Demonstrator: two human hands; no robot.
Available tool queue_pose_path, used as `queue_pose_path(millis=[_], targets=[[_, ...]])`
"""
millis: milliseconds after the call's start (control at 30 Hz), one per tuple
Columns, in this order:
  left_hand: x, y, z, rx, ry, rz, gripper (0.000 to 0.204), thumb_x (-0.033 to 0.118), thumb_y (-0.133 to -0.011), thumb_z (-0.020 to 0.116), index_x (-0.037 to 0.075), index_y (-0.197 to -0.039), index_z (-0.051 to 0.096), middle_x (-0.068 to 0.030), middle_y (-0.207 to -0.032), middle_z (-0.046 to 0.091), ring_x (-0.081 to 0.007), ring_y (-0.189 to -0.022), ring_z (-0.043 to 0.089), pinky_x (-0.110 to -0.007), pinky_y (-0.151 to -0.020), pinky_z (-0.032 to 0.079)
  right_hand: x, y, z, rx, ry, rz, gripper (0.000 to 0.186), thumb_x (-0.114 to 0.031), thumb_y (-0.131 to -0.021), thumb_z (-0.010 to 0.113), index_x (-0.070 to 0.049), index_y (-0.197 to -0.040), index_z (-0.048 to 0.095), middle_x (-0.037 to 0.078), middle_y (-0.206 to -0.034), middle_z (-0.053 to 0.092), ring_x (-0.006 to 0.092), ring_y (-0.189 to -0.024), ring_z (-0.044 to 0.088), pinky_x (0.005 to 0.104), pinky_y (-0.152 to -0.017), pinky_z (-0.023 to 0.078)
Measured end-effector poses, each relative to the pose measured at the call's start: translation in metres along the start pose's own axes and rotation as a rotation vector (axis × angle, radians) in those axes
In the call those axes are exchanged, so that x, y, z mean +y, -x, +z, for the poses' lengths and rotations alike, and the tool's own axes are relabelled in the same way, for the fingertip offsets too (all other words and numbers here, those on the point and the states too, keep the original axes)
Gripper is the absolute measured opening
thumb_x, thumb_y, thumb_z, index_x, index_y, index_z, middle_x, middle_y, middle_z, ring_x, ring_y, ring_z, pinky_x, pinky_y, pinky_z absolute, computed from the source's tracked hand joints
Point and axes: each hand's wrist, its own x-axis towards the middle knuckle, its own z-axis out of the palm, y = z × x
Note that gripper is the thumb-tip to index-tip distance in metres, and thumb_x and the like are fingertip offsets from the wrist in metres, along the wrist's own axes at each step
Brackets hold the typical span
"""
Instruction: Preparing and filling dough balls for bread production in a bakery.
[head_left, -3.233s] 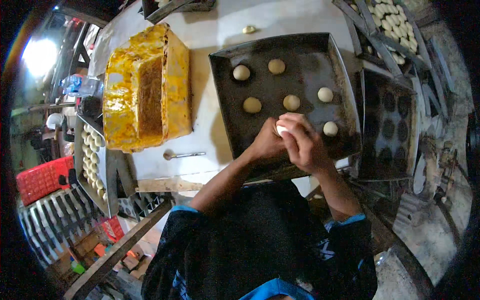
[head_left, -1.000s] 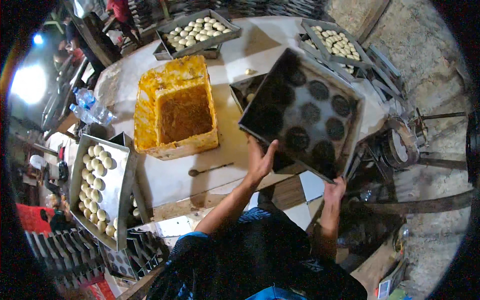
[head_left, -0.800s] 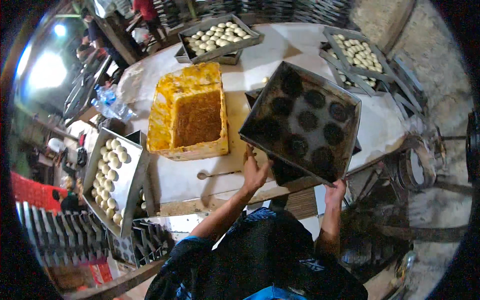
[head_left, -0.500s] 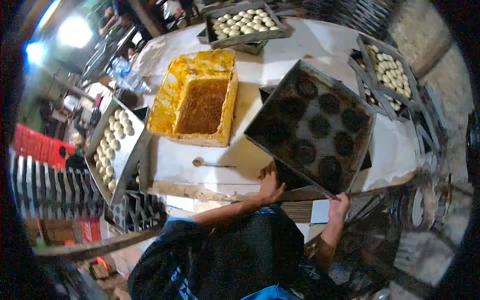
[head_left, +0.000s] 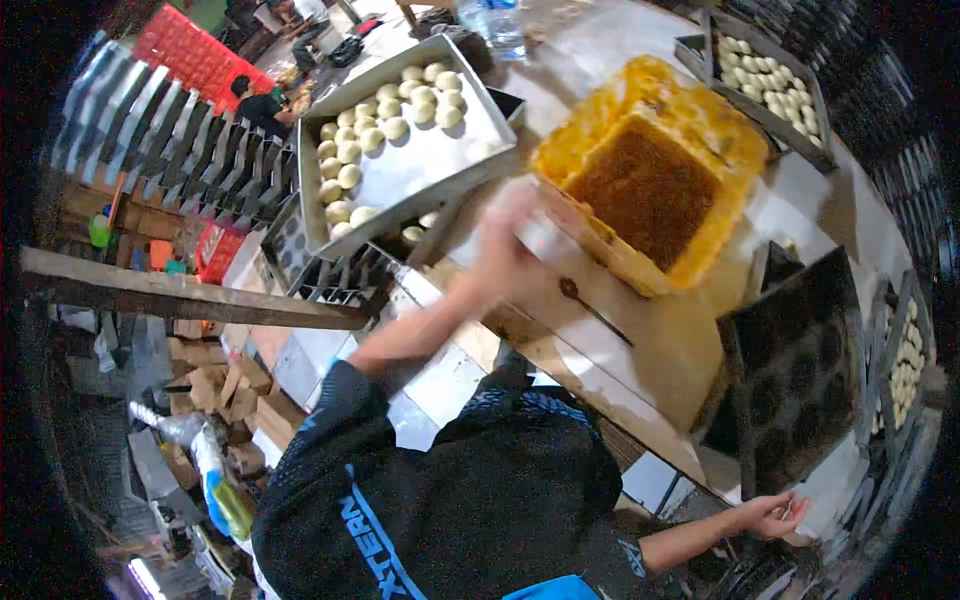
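Observation:
Smeared by motion, my left hand (head_left: 512, 235) is over the table's front edge, between a metal tray (head_left: 400, 195) of pale round dough balls (head_left: 395, 128) and a yellow-smeared tub (head_left: 745, 150). Its fingers are too blurred to read. Brown matter (head_left: 650, 190) covers the tub's bottom. A spoon (head_left: 598, 316) lies on the table in front of the tub. At the lower right my right hand (head_left: 772, 516) is palm up, fingers loosely bent and apart, with nothing seen in it. It is just off the near corner of a dark tray (head_left: 800, 370) with round marks.
More trays of dough balls stand at the back (head_left: 765, 85) and far right (head_left: 905, 365). A clear bottle (head_left: 495, 30) is on the table's far side. Left are stacked metal trays (head_left: 170, 130), a wooden beam (head_left: 190, 290), cardboard pieces (head_left: 235, 385), and another person (head_left: 262, 108) farther off.
My view has swung left. My right hand has let go of the dark tray's corner. My left hand has moved away from the dark tray, leftward toward the tray of dough balls.

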Motion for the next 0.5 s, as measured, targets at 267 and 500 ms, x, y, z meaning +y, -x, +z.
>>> queue_pose_path(millis=[267, 500], targets=[[-0.233, -0.091, -0.136, -0.267, -0.660, -0.804, 0.048, 0.047, -0.082, 0.057, 0.001, -0.091, 0.067, -0.0229, -0.095, 0.065, -0.0375, -0.088, 0.064, -0.043, -0.080, 0.049, -0.287, 0.123, 0.097, -0.274, -0.731, -0.260, 0.018, -0.015, -0.086, 0.059, 0.003, -0.086, 0.058, 0.012, -0.085, 0.055, 0.0210, -0.080, 0.053, 0.0334, -0.072, 0.045], [-0.202, -0.092, -0.117, -0.118, -0.462, -0.401, 0.036, 0.028, -0.086, 0.057, -0.005, -0.099, 0.054, -0.0237, -0.091, 0.061, -0.0406, -0.083, 0.059, -0.048, -0.078, 0.047, -0.393, 0.153, 0.075, -0.790, -0.744, -0.346, 0.014, -0.010, -0.082, 0.056, 0.001, -0.089, 0.061, 0.011, -0.078, 0.056, 0.0233, -0.076, 0.056, 0.0326, -0.072, 0.046]])
